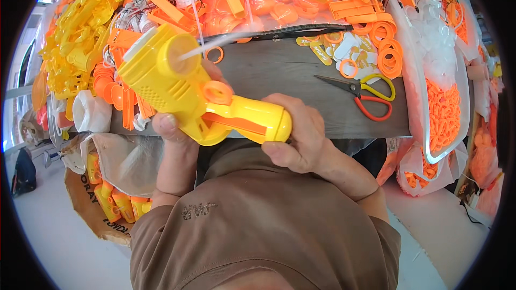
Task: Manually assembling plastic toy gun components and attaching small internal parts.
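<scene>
Both hands hold a yellow plastic toy gun [177, 86] up over the near edge of the table. My left hand [174, 129] is closed round its wide body; some of those fingers are hidden behind it. My right hand [301, 131] grips the end of its rounded handle, which has an orange strip set into it. An orange ring [217, 92] sits on the side of the toy, beside the handle. From its round yellow disc a whitish thin strip [217, 44] sticks out to the right, blurred.
Scissors [360, 93] with red and yellow handles lie on the grey table [269, 70], near orange rings [389, 56] and small labels [352, 48]. Orange and yellow parts [80, 37] pile up behind. A clear bin [430, 153] holds small orange pieces; a sack [86, 204] at lower left holds yellow toys.
</scene>
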### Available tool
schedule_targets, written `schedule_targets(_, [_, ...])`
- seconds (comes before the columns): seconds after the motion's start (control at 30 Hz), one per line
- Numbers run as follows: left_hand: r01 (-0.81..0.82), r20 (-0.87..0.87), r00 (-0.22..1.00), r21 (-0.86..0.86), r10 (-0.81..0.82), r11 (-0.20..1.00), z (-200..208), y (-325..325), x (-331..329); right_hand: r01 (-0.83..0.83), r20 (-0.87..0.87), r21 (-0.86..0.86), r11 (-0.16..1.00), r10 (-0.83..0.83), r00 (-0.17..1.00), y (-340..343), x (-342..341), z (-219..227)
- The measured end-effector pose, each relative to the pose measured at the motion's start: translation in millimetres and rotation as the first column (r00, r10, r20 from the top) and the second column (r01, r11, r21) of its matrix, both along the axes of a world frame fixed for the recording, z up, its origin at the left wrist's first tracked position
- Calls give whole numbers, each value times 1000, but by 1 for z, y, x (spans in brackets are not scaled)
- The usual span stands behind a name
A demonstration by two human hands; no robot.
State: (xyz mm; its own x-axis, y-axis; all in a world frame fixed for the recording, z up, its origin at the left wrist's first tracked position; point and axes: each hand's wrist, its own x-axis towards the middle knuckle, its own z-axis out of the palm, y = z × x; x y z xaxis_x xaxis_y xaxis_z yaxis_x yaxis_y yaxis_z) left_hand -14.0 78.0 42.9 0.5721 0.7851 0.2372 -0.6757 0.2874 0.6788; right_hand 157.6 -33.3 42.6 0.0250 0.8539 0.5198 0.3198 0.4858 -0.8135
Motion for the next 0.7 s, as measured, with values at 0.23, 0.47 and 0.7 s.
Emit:
schedule_targets(0.23, [0, -17, 1000, -49, -1, 999, -5, -9, 0, -29, -37, -90, 995, 26, 999, -2, 5, 0])
schedule_targets(0.47, [-128, -332, 935, 5, 122, 992, -8, -5, -2, -155, -135, -419, 895, 108, 985, -3, 19, 5])
schedule_targets(0.7, [-7, -411, 911, -52, -15, 999, -28, -27, -19, 196, 173, -49, 979, -185, 967, 7, 35, 33])
